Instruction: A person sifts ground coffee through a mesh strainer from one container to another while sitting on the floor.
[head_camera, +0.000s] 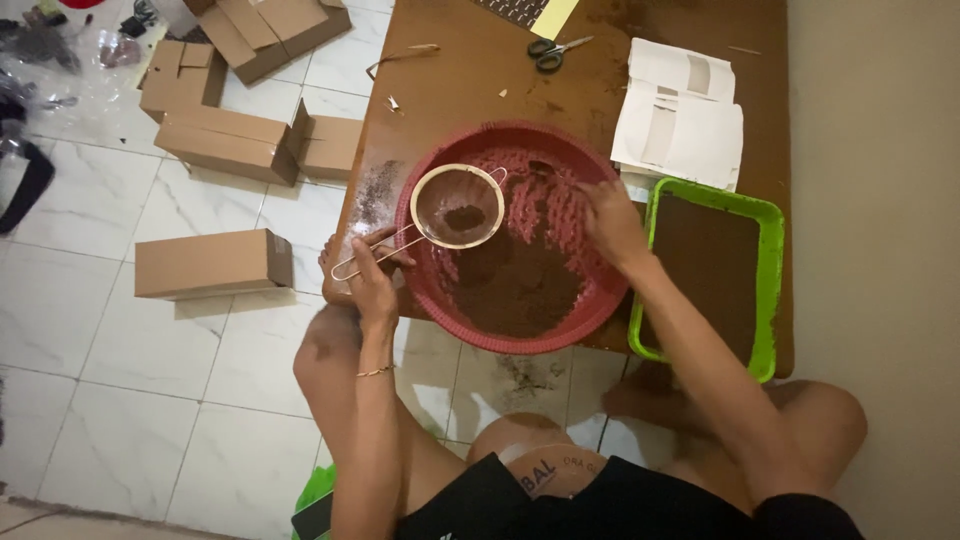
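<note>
Two hands worked: left hand (372, 285) clenched the wire handle of a mesh strainer (459, 206), held over the red basket's (420, 270) rim. Right hand (610, 222) dug in brown powder (515, 285), grip unclear. A tilt could spill the clump tableward.

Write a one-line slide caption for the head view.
Left hand holds a sieve over a red basket of brown powder; right hand reaches in.
</note>
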